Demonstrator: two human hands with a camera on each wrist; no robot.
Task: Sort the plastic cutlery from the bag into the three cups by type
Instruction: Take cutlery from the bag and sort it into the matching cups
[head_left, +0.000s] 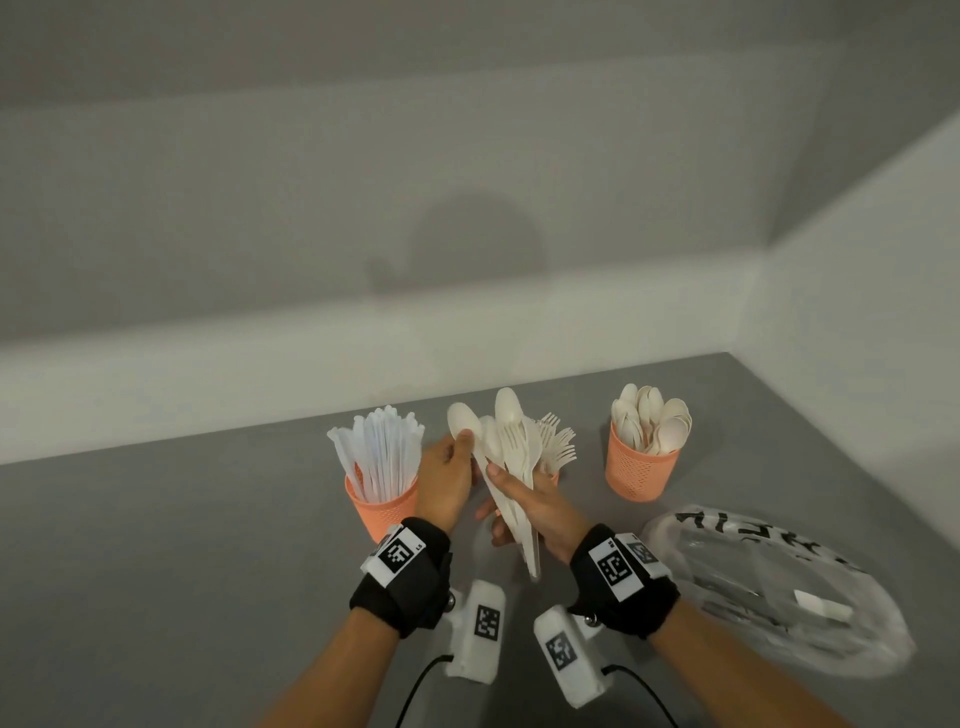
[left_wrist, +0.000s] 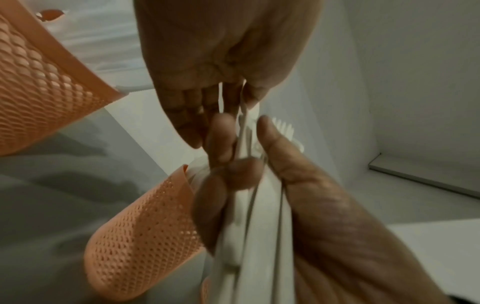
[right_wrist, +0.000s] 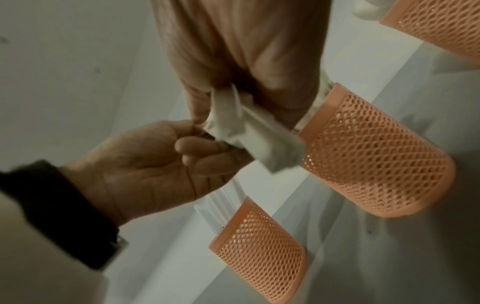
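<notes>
My right hand grips a fanned bundle of white plastic cutlery, spoons and forks mixed, held upright over the table. My left hand pinches one spoon at the bundle's left edge. The wrist views show the left hand and the right hand meeting on the bundle. Three orange mesh cups stand behind. The left cup holds clear knives. The middle cup is mostly hidden by my hands, with its forks showing. The right cup holds spoons.
A crumpled clear plastic bag with black print lies at the right, near my right forearm. The grey table meets white walls at the back and right. Wrist-camera cables hang below both forearms.
</notes>
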